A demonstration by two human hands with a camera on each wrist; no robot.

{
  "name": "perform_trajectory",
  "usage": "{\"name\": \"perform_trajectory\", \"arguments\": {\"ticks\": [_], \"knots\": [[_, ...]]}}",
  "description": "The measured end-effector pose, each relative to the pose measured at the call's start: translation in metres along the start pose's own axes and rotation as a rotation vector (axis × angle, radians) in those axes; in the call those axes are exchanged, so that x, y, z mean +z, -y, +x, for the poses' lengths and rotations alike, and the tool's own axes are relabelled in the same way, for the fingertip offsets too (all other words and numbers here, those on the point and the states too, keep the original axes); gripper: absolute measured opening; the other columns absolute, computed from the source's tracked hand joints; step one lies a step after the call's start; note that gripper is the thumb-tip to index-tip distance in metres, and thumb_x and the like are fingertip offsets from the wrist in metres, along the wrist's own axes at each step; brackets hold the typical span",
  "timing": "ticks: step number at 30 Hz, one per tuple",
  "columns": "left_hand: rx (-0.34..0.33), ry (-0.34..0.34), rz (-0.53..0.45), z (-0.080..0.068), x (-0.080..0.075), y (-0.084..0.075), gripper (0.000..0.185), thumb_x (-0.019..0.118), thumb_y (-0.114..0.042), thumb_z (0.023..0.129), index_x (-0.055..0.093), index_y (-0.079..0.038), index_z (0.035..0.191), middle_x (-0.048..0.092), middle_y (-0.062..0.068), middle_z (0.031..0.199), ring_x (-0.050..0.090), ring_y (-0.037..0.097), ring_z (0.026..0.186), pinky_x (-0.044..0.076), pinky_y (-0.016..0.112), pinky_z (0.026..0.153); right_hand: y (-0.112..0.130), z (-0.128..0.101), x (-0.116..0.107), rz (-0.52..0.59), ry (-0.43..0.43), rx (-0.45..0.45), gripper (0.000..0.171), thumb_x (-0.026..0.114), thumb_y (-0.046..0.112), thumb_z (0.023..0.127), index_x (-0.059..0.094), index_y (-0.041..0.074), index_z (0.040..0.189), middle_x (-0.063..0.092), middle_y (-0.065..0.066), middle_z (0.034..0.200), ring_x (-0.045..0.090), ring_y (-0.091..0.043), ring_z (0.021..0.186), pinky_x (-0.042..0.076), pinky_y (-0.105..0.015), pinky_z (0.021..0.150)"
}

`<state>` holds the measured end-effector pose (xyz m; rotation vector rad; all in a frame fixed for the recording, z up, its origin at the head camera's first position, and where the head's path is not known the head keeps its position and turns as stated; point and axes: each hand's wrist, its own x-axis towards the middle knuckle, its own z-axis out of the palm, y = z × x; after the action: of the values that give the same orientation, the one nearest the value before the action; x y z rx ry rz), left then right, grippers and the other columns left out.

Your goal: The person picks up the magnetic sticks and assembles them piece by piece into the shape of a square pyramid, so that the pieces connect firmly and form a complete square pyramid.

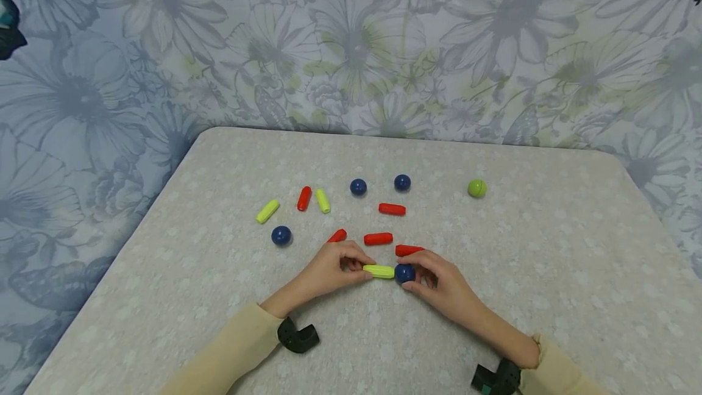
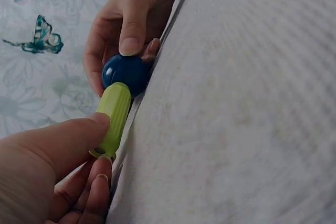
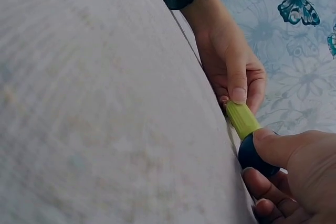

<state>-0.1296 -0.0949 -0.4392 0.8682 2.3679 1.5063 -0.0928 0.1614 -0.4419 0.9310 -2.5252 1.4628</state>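
Observation:
Between thumb and fingers my left hand (image 1: 334, 268) pinches a ribbed yellow-green rod (image 1: 379, 271) by its left end. My right hand (image 1: 441, 279) grips a dark blue ball (image 1: 404, 273) from its right side. In the left wrist view the rod (image 2: 116, 114) meets the ball (image 2: 126, 72) end-on, and a small dark hole shows at the rod's near end. The right wrist view has the thumb lying over the ball (image 3: 254, 156). Just beyond the hands lie red rods (image 1: 378, 239), one partly hidden by the left hand (image 1: 337, 235) and another beside the right fingers (image 1: 408, 250).
Farther back on the cloth-covered table (image 1: 548, 230) are two blue balls (image 1: 358, 187), a green ball (image 1: 477, 188) and a red rod (image 1: 392, 209). Toward the left lie another blue ball (image 1: 281, 236), two yellow-green rods (image 1: 267, 211) and a red rod (image 1: 304, 199). A flowered curtain (image 1: 356, 47) hangs behind.

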Motion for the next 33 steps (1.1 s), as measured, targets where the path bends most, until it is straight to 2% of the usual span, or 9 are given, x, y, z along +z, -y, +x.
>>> {"name": "perform_trajectory", "arguments": {"ticks": [9,13,17,19,21,23,25,29,33], "knots": [[-0.017,0.006,-0.044,-0.001,0.000,0.000,0.019,0.077,-0.008,0.078,0.073,-0.007,0.097,0.064,-0.003,0.085,0.057,0.011,0.074,0.049,0.026,0.066,-0.001,-0.002,0.001,0.017,0.003,0.048,0.037,0.075,0.003,0.078,0.064,0.009,0.112,0.060,0.007,0.098,0.051,-0.010,0.068,0.043,-0.023,0.053],[-0.022,0.023,-0.043,-0.005,-0.008,-0.005,0.021,0.075,-0.008,0.080,0.072,-0.003,0.100,0.066,0.003,0.089,0.058,0.015,0.077,0.049,0.029,0.068,-0.002,-0.003,0.003,0.022,0.008,0.056,0.037,0.075,0.004,0.078,0.064,0.010,0.113,0.060,0.007,0.100,0.052,-0.010,0.069,0.043,-0.023,0.055],[0.007,-0.009,0.064,-0.016,-0.036,-0.017,0.021,0.074,-0.011,0.081,0.072,-0.005,0.102,0.065,0.001,0.091,0.057,0.012,0.078,0.049,0.029,0.069,-0.002,-0.004,0.004,0.032,0.019,0.067,0.037,0.075,0.005,0.079,0.064,0.010,0.113,0.060,0.007,0.099,0.052,-0.011,0.069,0.044,-0.023,0.056],[0.029,-0.082,0.127,-0.022,-0.058,-0.021,0.022,0.074,-0.009,0.082,0.071,-0.006,0.103,0.065,0.001,0.092,0.058,0.014,0.079,0.048,0.030,0.068,-0.002,-0.005,0.004,0.033,0.016,0.064,0.037,0.075,0.005,0.079,0.064,0.010,0.113,0.060,0.006,0.099,0.052,-0.011,0.069,0.044,-0.023,0.055],[0.028,-0.188,0.187,-0.028,-0.079,-0.022,0.023,0.074,-0.006,0.080,0.071,-0.006,0.103,0.064,0.002,0.095,0.057,0.018,0.081,0.048,0.032,0.067,-0.002,-0.005,0.003,0.032,0.012,0.062,0.036,0.075,0.006,0.079,0.064,0.011,0.113,0.059,0.006,0.098,0.052,-0.011,0.069,0.043,-0.023,0.055],[-0.007,-0.273,0.228,-0.034,-0.098,-0.019,0.026,0.075,-0.007,0.080,0.070,-0.005,0.106,0.063,0.003,0.100,0.056,0.025,0.087,0.047,0.038,0.070,-0.002,-0.004,0.001,0.029,0.009,0.056,0.036,0.074,0.007,0.080,0.064,0.011,0.114,0.060,0.006,0.098,0.051,-0.011,0.069,0.043,-0.023,0.055],[-0.076,-0.304,0.263,-0.039,-0.112,-0.012,0.032,0.076,-0.010,0.080,0.068,-0.006,0.111,0.060,0.005,0.107,0.054,0.029,0.094,0.046,0.041,0.074,-0.002,-0.003,0.000,0.029,0.009,0.057,0.036,0.074,0.008,0.080,0.064,0.011,0.114,0.060,0.007,0.096,0.051,-0.011,0.069,0.043,-0.023,0.055],[-0.221,-0.209,0.318,-0.044,-0.127,0.003,0.048,0.078,-0.017,0.079,0.061,-0.005,0.122,0.054,0.013,0.116,0.049,0.032,0.102,0.043,0.049,0.080,-0.002,-0.003,0.000,0.029,0.012,0.072,0.037,0.075,0.008,0.080,0.064,0.011,0.115,0.060,0.007,0.095,0.051,-0.011,0.069,0.043,-0.023,0.055],[-0.275,-0.135,0.342,-0.049,-0.129,0.013,0.048,0.078,-0.018,0.078,0.061,-0.004,0.121,0.057,0.013,0.111,0.052,0.028,0.095,0.045,0.042,0.073,-0.002,-0.001,-0.001,0.025,0.020,0.095,0.037,0.075,0.008,0.079,0.064,0.010,0.115,0.060,0.008,0.097,0.052,-0.011,0.070,0.043,-0.023,0.056]]}}
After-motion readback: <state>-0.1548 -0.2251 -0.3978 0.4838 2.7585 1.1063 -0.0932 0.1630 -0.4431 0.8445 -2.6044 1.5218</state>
